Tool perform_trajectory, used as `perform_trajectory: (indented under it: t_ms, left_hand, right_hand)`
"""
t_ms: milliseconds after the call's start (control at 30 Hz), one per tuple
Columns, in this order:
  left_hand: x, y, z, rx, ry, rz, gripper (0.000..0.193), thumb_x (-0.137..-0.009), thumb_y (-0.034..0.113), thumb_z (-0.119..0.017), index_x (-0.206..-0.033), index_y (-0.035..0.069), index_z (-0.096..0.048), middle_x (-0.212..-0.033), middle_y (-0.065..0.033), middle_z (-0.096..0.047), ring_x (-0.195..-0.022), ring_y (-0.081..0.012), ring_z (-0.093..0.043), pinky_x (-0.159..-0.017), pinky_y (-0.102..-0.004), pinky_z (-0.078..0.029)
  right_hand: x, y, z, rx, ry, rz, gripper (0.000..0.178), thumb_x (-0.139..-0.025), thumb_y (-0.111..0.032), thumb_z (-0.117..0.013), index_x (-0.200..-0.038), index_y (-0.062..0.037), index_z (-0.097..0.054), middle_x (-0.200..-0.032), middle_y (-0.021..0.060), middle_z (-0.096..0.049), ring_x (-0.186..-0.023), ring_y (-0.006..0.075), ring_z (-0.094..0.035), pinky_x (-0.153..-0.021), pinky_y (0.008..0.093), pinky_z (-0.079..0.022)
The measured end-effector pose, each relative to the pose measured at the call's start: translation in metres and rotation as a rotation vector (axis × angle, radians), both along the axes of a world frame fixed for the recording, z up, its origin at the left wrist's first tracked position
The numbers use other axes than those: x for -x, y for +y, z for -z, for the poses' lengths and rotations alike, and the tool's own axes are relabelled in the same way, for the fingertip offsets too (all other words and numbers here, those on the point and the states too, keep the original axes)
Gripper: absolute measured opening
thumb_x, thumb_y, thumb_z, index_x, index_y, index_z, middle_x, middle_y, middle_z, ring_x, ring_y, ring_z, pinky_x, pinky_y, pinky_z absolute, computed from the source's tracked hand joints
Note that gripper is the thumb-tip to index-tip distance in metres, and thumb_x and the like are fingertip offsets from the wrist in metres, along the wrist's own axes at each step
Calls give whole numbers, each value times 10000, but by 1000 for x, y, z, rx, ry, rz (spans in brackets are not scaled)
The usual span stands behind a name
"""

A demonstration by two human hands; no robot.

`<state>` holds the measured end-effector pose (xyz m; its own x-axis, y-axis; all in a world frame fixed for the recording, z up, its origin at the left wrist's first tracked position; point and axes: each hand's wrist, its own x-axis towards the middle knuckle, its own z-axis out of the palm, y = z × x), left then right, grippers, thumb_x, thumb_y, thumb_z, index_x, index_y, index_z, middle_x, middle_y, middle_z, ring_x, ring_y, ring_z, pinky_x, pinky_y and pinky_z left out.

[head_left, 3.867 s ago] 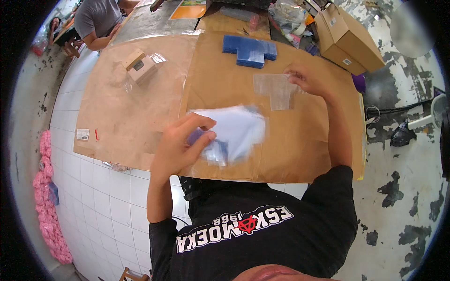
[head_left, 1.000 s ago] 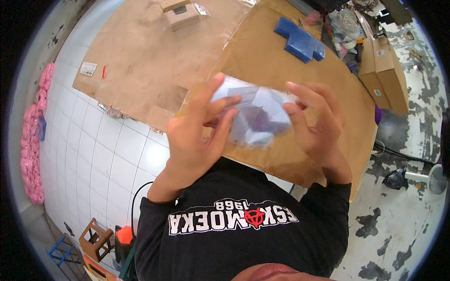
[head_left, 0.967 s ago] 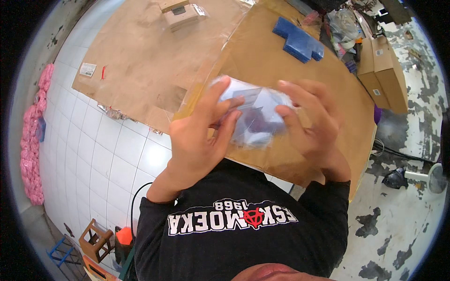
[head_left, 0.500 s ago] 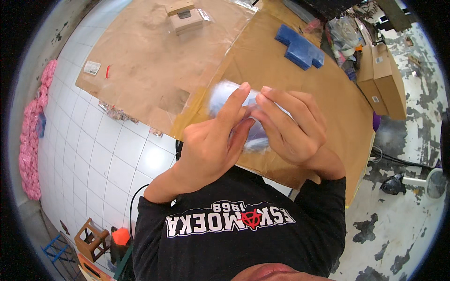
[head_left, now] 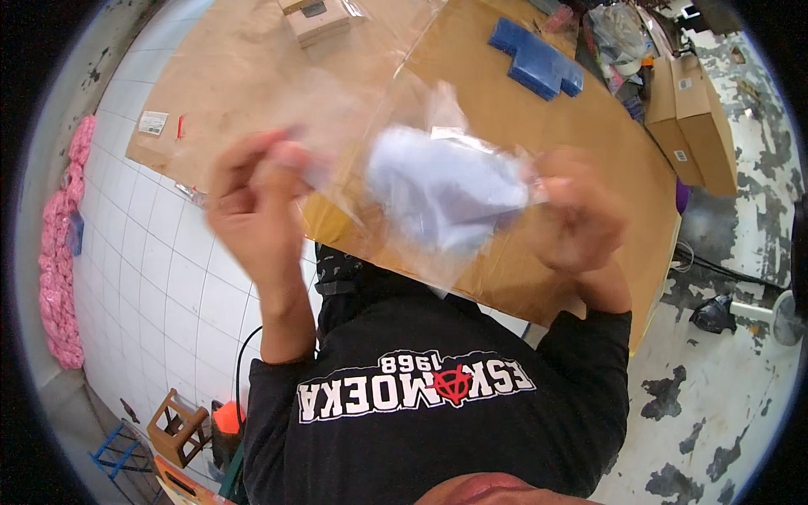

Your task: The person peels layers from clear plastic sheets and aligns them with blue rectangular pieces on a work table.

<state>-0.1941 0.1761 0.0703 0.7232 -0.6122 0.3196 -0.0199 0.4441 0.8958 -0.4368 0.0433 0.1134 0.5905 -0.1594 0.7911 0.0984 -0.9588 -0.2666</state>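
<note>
Desk [head_left: 252, 76]: broad, covered in brown cardboard sheets, lying beyond both hands. On it, far side: a stack of blue flat pieces [head_left: 536, 63]; a small tan box [head_left: 318, 15] at the top edge; two brown cartons [head_left: 692, 114] at the right. Clear plastic bag [head_left: 421, 181]: held up in the air between the hands, above the near desk edge, close to the chest; thin, glossy, crinkled film, see-through, with a pale bluish-white folded item [head_left: 446, 189] inside, likely soft cloth or paper. Judged very light, limp and slippery, prone to sag and slide; best taken by pinching the film at opposite edges rather than by the contents. Left hand [head_left: 257, 210]: blurred, fingers closed in a pinch on the bag's left edge. Right hand [head_left: 576, 215]: blurred, fingers curled shut on the bag's right side.
</note>
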Motion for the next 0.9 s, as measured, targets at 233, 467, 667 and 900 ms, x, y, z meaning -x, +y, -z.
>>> perform_trajectory:
  t_ms: [233,467,667,900]
  left_hand:
    - [-62,22,-25,163,-62,-663,216,-884,-32,-649,-1081,-43,-561,-1032,-237,-698,-715,-282,-725,-591,-334,-638]
    - [-33,26,-15,29,-226,-397,223,-881,-66,-639,-1099,-57,-594,-1026,-251,-693,-659,-229,-700,-530,-285,-576]
    - [11,13,-5,-202,-496,89,382,-847,-78,-693,-1210,3,-605,-948,-134,-745,-731,-149,-718,-614,-241,-574]
    - [50,-2,-7,-151,-647,238,600,-824,-39,-730,-1372,34,-497,-931,-108,-747,-677,-194,-710,-610,-273,-569]
  right_hand:
    - [24,-10,-3,-1054,109,244,92,-983,-95,-589,-1021,-26,-542,-780,32,-600,-659,114,-579,-614,258,-490]
    - [48,-31,52,-1565,548,256,158,-963,-185,-629,-974,-32,-591,-783,29,-602,-644,111,-574,-595,254,-490]
    - [37,-18,38,-790,460,560,217,-903,-101,-688,-1100,-14,-660,-867,77,-654,-708,150,-626,-642,291,-510]
    - [-20,22,-17,-140,296,260,336,-770,-5,-784,-1099,-28,-717,-987,131,-658,-854,243,-648,-722,314,-522]
